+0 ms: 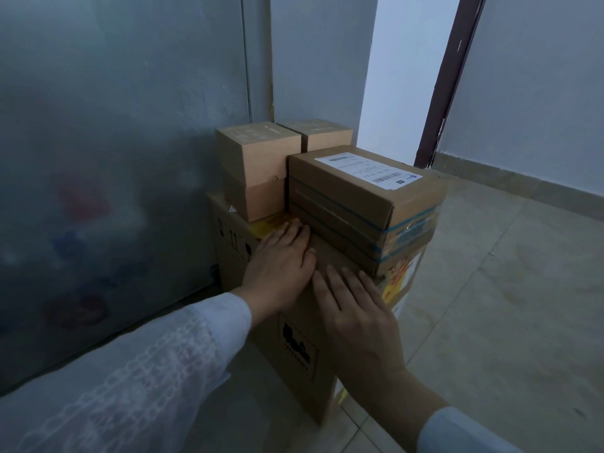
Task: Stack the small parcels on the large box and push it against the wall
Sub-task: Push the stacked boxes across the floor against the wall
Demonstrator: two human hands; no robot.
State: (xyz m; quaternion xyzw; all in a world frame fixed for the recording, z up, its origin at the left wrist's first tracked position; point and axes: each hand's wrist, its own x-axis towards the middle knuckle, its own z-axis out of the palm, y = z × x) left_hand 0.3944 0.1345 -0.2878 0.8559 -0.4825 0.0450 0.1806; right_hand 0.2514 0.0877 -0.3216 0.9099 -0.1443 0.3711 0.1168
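Observation:
A tall large cardboard box stands on the floor close to the grey wall on the left. On its top sit a taped parcel with a white shipping label, a plain brown parcel to its left, and another small brown parcel behind. My left hand lies flat on the box's top near edge, fingers touching the taped parcel's side. Beside it, my right hand presses flat on the same top corner. Neither hand grips anything.
The box's far end is near a wall corner. A bright white pillar and a dark door frame stand behind. Tiled floor stretches to the right, with a skirting board along the far wall.

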